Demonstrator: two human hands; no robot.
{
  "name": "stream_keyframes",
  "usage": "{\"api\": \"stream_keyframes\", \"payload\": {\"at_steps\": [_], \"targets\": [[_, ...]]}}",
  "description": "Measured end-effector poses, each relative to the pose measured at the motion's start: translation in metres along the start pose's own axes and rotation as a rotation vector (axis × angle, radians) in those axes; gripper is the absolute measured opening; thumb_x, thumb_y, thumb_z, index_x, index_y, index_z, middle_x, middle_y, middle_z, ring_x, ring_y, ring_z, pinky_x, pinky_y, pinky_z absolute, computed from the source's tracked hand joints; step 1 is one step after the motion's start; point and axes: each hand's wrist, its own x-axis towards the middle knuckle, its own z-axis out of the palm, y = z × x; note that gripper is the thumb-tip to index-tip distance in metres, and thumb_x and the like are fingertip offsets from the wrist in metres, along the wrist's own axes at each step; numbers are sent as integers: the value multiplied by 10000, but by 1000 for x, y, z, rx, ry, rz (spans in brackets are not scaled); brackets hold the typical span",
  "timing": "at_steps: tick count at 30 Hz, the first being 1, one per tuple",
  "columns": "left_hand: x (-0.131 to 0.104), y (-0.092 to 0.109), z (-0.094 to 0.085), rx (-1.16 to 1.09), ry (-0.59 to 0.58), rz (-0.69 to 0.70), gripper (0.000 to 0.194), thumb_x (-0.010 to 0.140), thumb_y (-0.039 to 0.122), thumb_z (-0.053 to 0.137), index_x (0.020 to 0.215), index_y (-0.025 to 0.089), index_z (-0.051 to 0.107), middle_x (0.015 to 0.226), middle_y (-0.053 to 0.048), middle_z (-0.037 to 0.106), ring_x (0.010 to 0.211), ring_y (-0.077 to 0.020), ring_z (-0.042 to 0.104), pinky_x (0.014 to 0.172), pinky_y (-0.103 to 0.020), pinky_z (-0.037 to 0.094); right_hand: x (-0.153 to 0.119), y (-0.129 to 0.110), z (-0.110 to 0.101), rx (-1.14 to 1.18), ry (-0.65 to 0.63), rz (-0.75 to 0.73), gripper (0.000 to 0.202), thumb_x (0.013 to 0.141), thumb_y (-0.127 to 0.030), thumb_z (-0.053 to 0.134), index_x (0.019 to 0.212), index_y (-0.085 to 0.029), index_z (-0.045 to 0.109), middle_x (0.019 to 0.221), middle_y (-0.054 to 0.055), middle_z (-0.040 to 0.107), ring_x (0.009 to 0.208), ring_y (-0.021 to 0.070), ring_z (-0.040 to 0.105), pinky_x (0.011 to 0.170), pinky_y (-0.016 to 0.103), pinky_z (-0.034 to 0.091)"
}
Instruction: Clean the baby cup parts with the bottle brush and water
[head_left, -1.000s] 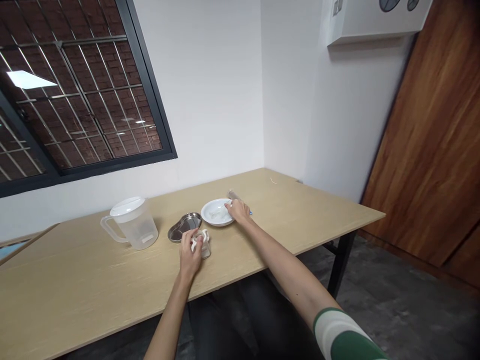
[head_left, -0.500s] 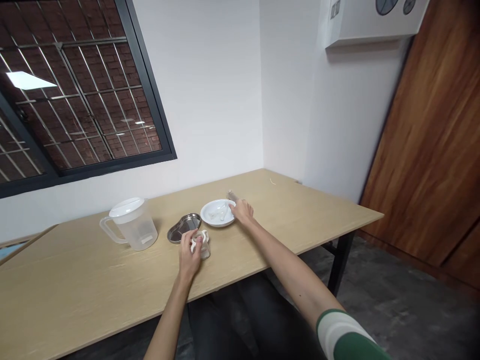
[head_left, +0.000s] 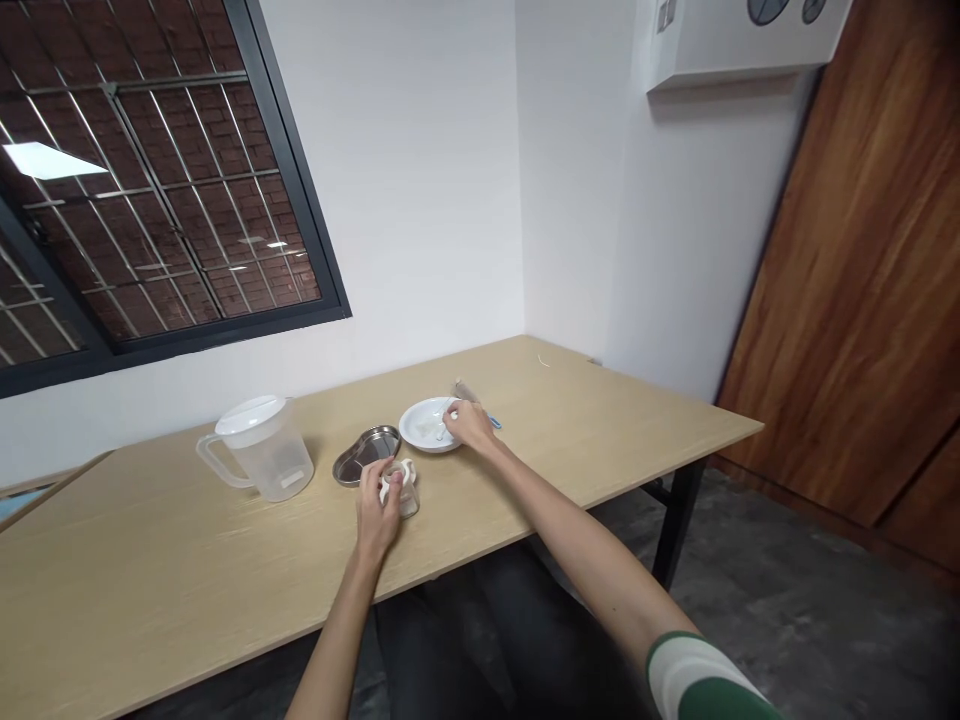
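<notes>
My left hand [head_left: 380,505] is closed around a small clear jar [head_left: 409,500] with white parts at its top, standing on the table. My right hand [head_left: 472,424] reaches over the right side of a white dish [head_left: 415,432]. Its thumb and fingers are pinched together above the dish. Small whitish, partly clear items lie in the dish, too small to name. What the pinched fingers hold is hard to see. Just left of the jar and beyond it sits a kidney-shaped metal tray [head_left: 360,462].
A clear plastic pitcher [head_left: 274,465] with a white lid stands on the left of the wooden table [head_left: 187,580]. Behind my right hand lie a greyish clear tube-like object [head_left: 465,390] and something with a blue end [head_left: 495,422]. A thin white strip [head_left: 544,361] lies near the far corner.
My right hand has shifted left, from the dish's right rim to over its inside, fingers now pinched. The blue end behind it has come into view. My left hand still grips the jar.
</notes>
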Motion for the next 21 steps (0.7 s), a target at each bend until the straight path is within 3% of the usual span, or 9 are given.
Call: {"api": "stream_keyframes", "payload": {"at_steps": [3, 9, 17, 21], "targets": [[-1, -1, 0, -16, 1, -8, 386, 965, 501, 517, 1176, 210, 659, 1202, -110, 659, 1164, -264, 607, 1020, -419, 472, -18, -19, 5, 97, -45, -166, 293, 984, -395, 610, 1167, -172, 659, 1240, 88, 656, 1119, 219, 638, 989, 460, 523], [-2, -6, 3, -72, -9, -47, 382, 956, 511, 530, 1159, 204, 630, 1170, -106, 698, 1071, -241, 660, 904, -365, 517, -49, -45, 5, 267, -159, -405, 280, 981, -389, 620, 1139, -165, 675, 1203, 80, 682, 1113, 212, 650, 999, 459, 519], [-3, -13, 7, -119, -2, -105, 520, 876, 509, 660, 1272, 193, 541, 1270, -151, 674, 1138, -273, 658, 917, -402, 506, -62, -46, 0, 358, -293, -415, 239, 957, -379, 656, 1022, -152, 694, 1076, 53, 710, 994, 189, 676, 933, 418, 547], [-3, -15, 7, -128, 4, -115, 521, 882, 514, 647, 1277, 195, 526, 1282, -158, 664, 1166, -281, 649, 941, -423, 497, -59, -40, 8, 483, -248, -334, 239, 961, -376, 650, 1029, -149, 686, 1068, 52, 702, 979, 185, 673, 907, 406, 557]]}}
